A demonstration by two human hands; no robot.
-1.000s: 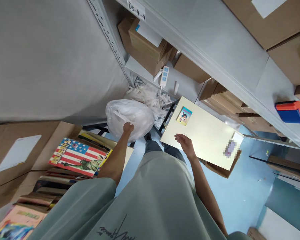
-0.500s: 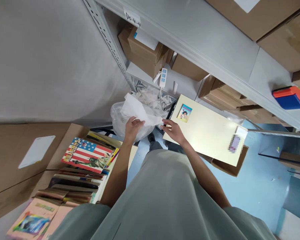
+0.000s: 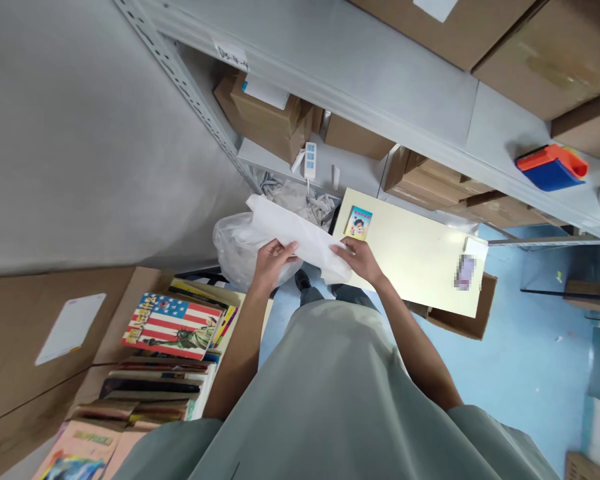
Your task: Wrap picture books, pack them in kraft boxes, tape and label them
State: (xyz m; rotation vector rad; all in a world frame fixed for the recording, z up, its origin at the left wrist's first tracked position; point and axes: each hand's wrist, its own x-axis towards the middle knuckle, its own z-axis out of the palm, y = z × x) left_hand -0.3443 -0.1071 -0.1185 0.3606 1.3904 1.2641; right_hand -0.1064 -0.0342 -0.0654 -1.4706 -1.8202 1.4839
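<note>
A thin white sheet [image 3: 303, 230], which could be paper or a flat plastic bag, is stretched between both my hands. My left hand [image 3: 274, 261] pinches its lower edge between thumb and fingers. On the other side, my right hand [image 3: 357, 259] grips the sheet's right end, over the corner of a cream table [image 3: 415, 253]. Just beyond the right hand, a small book [image 3: 359, 223] with a blue and yellow cover lies on that table. Behind the sheet bulges a clear plastic bag [image 3: 233, 247].
At left, a carton [image 3: 75, 327] stands beside rows of books [image 3: 155, 387], with a flag-covered book [image 3: 173, 325] on top. Shelving [image 3: 380, 87] with cardboard boxes [image 3: 265, 123] runs across the back. A power strip [image 3: 310, 160] hangs near white scraps [image 3: 293, 200].
The white sheet has been spread wider and now reaches further right, over the table corner. My right hand has moved slightly right and grips more of it. The camera view has shifted.
</note>
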